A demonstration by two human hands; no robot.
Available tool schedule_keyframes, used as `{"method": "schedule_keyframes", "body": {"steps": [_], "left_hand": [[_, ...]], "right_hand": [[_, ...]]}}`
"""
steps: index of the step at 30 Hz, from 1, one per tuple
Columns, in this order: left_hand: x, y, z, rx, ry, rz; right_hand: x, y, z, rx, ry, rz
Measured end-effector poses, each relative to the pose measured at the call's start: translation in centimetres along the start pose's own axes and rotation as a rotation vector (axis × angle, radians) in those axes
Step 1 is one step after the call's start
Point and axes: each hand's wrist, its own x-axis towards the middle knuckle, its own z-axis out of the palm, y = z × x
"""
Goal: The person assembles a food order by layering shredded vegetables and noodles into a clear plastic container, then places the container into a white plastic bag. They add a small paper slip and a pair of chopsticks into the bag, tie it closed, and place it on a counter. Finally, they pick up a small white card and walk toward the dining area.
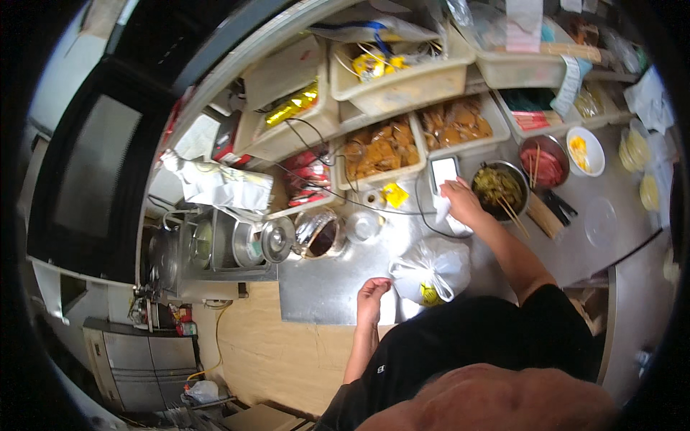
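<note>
My right hand (462,200) reaches forward, its fingers stretched to the lower part of a phone (443,171) with a bright white screen. Crumpled white material (441,209) shows beside that hand; whether the hand touches it is unclear. Held low at the steel counter's front edge, my left hand (371,293) has curled fingers with the tips close together; anything between them is too small to make out. Just right of it sits a knotted white plastic bag (449,266) with a yellow mark. A bowl of dark green food (496,185) with chopsticks stands right of the phone.
Tubs of brown food pieces (388,147) line the back, below a shelf with bins (402,90). Farther right are a pot of red meat (550,164), a white bowl (595,161) and a knife (559,204). An open metal pot (320,235) stands left; black cables cross the counter.
</note>
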Motion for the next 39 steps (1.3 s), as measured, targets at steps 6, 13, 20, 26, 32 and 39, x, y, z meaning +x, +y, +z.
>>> {"method": "schedule_keyframes", "body": {"steps": [6, 13, 20, 26, 32, 39], "left_hand": [[0.5, 0.7, 0.3, 0.044, 0.022, 0.07], [1.0, 1.7, 0.5, 0.019, -0.031, 0.09], [1.9, 4.8, 3.3, 0.257, -0.056, 0.16], [1.5, 5.9, 4.3, 0.125, -0.161, 0.18], [1.2, 4.9, 3.3, 0.12, -0.134, 0.176], [3.3, 9.4, 1.3, 0.397, 0.08, 0.435]], "right_hand": [[0.8, -2.1, -7.4, 0.232, 0.355, -0.244], [6.6, 0.7, -24.8, 0.294, 0.932, -0.347], [13.8, 5.0, -35.4, 0.568, 0.75, 0.346], [14.7, 7.3, -37.0, 0.796, 0.925, 0.06], [15.1, 9.6, -37.4, 0.891, 0.926, -0.004], [11.7, 8.6, -36.6, 0.394, 0.999, 0.144]]}}
